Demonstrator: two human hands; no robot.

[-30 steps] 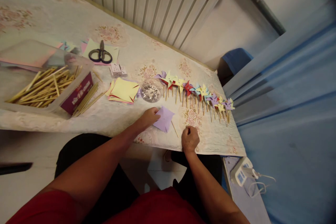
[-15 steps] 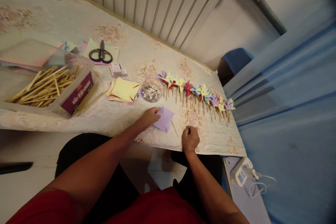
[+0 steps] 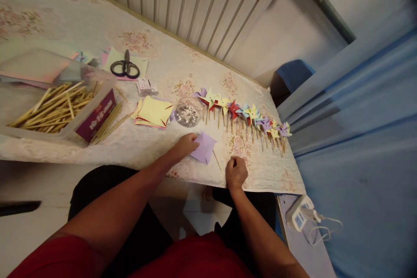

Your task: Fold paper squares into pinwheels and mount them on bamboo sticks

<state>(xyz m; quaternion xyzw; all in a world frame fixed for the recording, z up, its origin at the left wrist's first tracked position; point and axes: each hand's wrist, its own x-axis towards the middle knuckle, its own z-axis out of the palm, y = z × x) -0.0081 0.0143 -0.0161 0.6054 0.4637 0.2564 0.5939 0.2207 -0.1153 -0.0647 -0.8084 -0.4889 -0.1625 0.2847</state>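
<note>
While the left hand [image 3: 186, 144] lies flat w/ fingers spread on the purple paper square [image 3: 203, 147] near the table's [image 3: 153, 147] front edge, best to keep that press even so the sheet won't skid on the slick floral cover. Right hand [image 3: 236, 173] rests just right of it, curled into a loose fist; can't tell if the grip holds anything. Thin wooden stick [image 3: 216, 160] lies at the paper's right corner, between the hands. Paper is matte, thin, creases easily. Behind: clear round dish of shiny bits [image 3: 186, 113], row of finished pinwheels [image 3: 243, 115], stack of yellow squares [image 3: 153, 112].
</note>
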